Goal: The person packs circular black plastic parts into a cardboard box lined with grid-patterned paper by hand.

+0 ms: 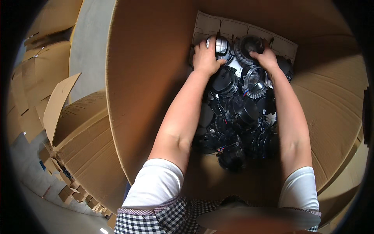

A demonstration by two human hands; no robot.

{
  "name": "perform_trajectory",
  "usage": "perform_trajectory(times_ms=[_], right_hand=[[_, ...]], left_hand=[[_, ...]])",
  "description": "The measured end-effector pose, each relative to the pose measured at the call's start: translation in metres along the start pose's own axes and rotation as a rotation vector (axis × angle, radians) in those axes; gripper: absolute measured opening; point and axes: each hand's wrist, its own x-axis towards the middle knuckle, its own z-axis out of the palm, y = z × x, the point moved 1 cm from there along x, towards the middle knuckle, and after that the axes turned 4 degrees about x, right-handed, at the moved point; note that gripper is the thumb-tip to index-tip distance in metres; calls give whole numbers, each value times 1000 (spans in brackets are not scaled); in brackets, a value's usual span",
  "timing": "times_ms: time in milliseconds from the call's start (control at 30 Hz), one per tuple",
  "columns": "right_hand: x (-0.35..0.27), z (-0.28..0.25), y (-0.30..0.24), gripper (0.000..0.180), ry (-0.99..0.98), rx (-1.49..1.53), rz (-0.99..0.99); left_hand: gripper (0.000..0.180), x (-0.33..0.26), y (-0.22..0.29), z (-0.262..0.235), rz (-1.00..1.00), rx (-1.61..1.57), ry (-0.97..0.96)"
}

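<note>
Deep inside a big cardboard box, both my arms reach forward over a pile of black round lamp units. My left hand [207,59] is wrapped round a lamp with a shiny silver face [221,45], its thumb at the near side. To the right, my right hand [266,58] grips the edge of a dark round lamp with a ribbed clear rim [247,46]; the thumb lies on its face and the other fingers are partly hidden. Just below sit a black-backed lamp [224,81] and a clear-lensed lamp [256,80] with thin coloured wires.
The pile of black lamps and cables [237,113] runs toward me. Behind it lies a white divider sheet [233,28] with dark outlines. High walls of the cardboard box [140,78] surround my arms. Outside at left are another open carton [85,136] and stacked flattened cardboard [35,89].
</note>
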Motion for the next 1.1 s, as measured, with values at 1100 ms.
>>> perform_trajectory(times_ms=[1100], right_hand=[[3, 6, -60, 62, 277, 429, 13]], left_hand=[[63, 29, -2, 12, -84, -378, 459]])
